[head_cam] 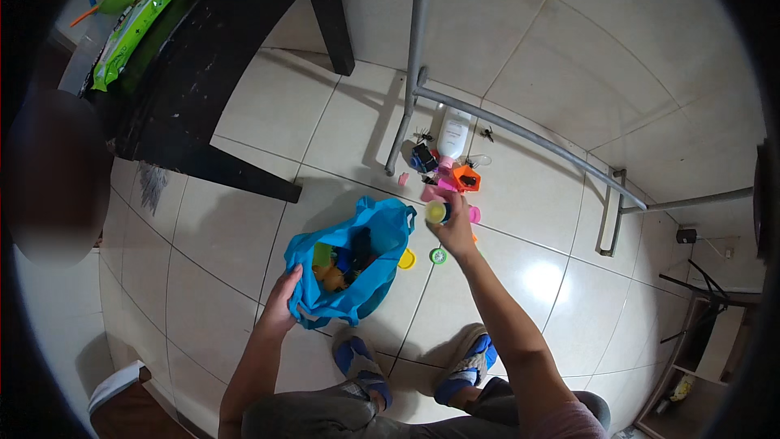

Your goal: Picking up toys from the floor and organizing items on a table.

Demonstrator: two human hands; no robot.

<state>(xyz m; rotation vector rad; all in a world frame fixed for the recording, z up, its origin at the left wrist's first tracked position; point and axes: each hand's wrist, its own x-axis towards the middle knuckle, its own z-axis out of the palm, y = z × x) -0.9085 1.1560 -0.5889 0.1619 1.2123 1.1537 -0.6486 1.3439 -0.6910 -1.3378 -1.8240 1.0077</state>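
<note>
My left hand (284, 300) grips the left edge of a blue fabric bag (382, 283), which stands open-mouthed on the floor before me. Inside it lie several toys, among them an orange toy (331, 277) and a light green piece (322, 254); the rest is too dark to tell. My right hand (454, 227), right of the bag, holds a small container (436, 212) with a pale yellow round end. Just beyond that hand are an orange cup-like piece (465, 178), pink pieces and a white bottle (454, 133) with a pink cap, lying down.
A yellow ring-like lid (406, 259) and a green-rimmed round piece (438, 256) lie right of the bag. Black toy insects (486, 133) lie near the bottle. A grey metal frame (524, 140) spans above the tiles. Left stands a black wooden table (183, 67).
</note>
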